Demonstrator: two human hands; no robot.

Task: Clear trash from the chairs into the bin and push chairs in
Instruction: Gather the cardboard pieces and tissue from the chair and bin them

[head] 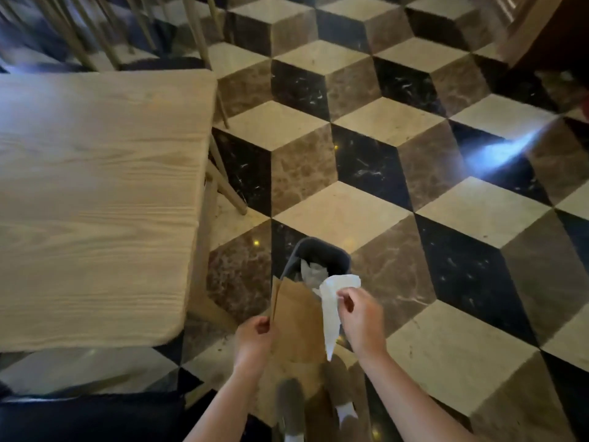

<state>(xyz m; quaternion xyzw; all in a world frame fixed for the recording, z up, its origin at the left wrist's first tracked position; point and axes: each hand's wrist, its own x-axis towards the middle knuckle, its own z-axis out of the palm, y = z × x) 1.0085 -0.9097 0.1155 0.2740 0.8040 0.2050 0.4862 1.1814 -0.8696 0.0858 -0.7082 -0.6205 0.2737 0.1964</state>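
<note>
A small dark bin (322, 252) stands on the floor in front of me, with crumpled white paper inside. My left hand (255, 338) grips the edge of a brown paper bag (296, 323), held just over the near rim of the bin. My right hand (361, 315) pinches a white napkin (333, 309) that hangs beside the bag, its top over the bin. A dark chair seat (92, 416) lies at the lower left corner, next to the table.
A light wooden table (95, 199) fills the left side, its legs beside the bin. Wooden chair backs and legs (95, 36) stand beyond the table at top left. The floor is a cube-pattern marble tile (414, 154). My feet (290, 406) stand below the bag.
</note>
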